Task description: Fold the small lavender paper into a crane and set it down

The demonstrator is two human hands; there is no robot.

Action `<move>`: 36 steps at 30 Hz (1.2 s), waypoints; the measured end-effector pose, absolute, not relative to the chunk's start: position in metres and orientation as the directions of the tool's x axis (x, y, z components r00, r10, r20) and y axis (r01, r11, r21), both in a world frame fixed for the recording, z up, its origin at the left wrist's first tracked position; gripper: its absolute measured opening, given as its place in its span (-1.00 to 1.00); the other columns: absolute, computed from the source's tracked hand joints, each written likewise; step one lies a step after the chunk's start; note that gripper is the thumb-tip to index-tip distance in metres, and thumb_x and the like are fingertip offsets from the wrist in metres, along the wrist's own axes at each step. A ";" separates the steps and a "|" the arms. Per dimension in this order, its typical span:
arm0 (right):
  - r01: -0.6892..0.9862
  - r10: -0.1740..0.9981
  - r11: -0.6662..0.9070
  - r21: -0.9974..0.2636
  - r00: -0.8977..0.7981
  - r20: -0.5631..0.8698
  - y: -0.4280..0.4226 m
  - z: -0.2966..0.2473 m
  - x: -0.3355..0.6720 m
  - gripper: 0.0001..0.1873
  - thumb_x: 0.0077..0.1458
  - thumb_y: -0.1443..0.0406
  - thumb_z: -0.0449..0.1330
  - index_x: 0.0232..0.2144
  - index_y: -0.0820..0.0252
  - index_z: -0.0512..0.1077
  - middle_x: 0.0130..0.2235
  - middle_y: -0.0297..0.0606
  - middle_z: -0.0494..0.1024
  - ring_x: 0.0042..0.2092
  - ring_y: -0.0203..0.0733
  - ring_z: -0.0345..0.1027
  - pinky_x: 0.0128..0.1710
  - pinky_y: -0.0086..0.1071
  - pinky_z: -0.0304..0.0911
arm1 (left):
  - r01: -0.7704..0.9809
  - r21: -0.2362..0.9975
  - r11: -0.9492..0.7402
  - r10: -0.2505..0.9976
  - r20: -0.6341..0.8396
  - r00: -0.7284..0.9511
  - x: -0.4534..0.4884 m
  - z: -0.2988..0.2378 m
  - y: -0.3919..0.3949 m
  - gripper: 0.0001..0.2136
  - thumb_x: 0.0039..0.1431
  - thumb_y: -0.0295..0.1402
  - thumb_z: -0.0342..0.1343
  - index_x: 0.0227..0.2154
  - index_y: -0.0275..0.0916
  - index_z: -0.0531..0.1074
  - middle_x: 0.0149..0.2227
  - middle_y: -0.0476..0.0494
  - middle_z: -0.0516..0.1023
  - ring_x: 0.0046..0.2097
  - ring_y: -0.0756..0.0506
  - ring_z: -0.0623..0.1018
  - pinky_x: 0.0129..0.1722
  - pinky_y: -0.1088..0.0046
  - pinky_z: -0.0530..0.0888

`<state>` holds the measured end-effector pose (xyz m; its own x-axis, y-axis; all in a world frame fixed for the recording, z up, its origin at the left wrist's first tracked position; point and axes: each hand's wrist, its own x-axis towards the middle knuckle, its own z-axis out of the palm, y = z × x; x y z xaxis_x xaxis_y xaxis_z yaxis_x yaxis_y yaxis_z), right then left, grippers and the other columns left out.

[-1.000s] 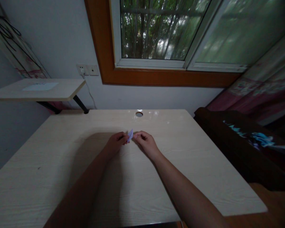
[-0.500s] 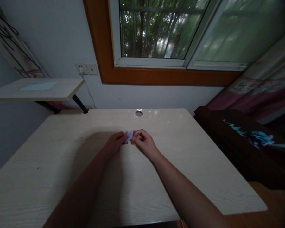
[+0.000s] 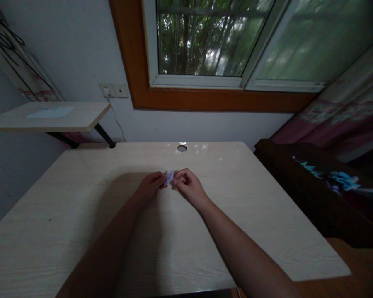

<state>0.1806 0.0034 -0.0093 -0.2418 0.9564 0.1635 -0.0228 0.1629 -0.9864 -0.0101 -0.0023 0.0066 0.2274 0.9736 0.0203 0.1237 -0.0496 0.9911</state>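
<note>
Between my hands is a small piece of folded purple paper (image 3: 169,177), held tilted just above the desk, with a dark line across its face. My left hand (image 3: 153,183) pinches its left side between thumb and fingers. My right hand (image 3: 189,185) closes thumb and forefinger on its right edge, the other fingers curled. Parts of the paper are covered by the fingertips, so its full shape cannot be made out.
The pale wood-grain desk (image 3: 236,231) spreads under both arms, with a round cable hole (image 3: 182,148) near its back edge. A raised shelf (image 3: 90,118) with a paper sheet stands at the left. Dark furniture (image 3: 317,194) with blue items lies beyond the right edge.
The purple paper has turned slightly between the fingers, showing a bit more of its face. Both hands stay in almost the same place.
</note>
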 end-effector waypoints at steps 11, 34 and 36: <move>-0.030 0.956 0.159 -0.987 -0.247 0.162 0.003 -0.007 0.181 -0.71 0.05 0.10 0.31 -0.29 0.13 0.38 -0.57 -0.45 0.43 -0.55 -0.33 0.28 -0.48 -0.45 0.19 | 0.152 0.986 -0.061 0.971 0.023 0.237 -0.011 0.005 -0.001 -0.73 0.15 -0.16 0.07 -0.52 -0.26 0.39 -0.53 0.01 0.40 -0.43 -0.01 0.35 -0.34 0.47 0.28; -0.057 0.896 0.298 -0.953 -0.328 0.300 0.005 -0.012 0.182 -0.82 0.13 0.21 0.26 -0.21 0.12 0.47 -0.22 -0.29 0.47 -0.46 -0.39 0.42 -0.46 -0.46 0.33 | 0.100 0.993 -0.068 0.958 0.037 0.283 -0.008 0.004 -0.001 -0.77 0.10 -0.23 0.13 -0.53 -0.28 0.38 -0.55 0.05 0.37 -0.46 0.03 0.35 -0.39 0.51 0.28; -0.051 0.884 0.326 -0.944 -0.337 0.323 0.005 -0.009 0.183 -0.85 0.14 0.20 0.25 -0.28 0.14 0.51 -0.23 -0.28 0.44 -0.44 -0.37 0.43 -0.45 -0.45 0.34 | 0.088 0.993 -0.080 0.959 0.053 0.280 -0.007 0.003 -0.001 -0.77 0.12 -0.22 0.13 -0.51 -0.29 0.39 -0.54 0.03 0.40 -0.45 0.02 0.37 -0.39 0.51 0.30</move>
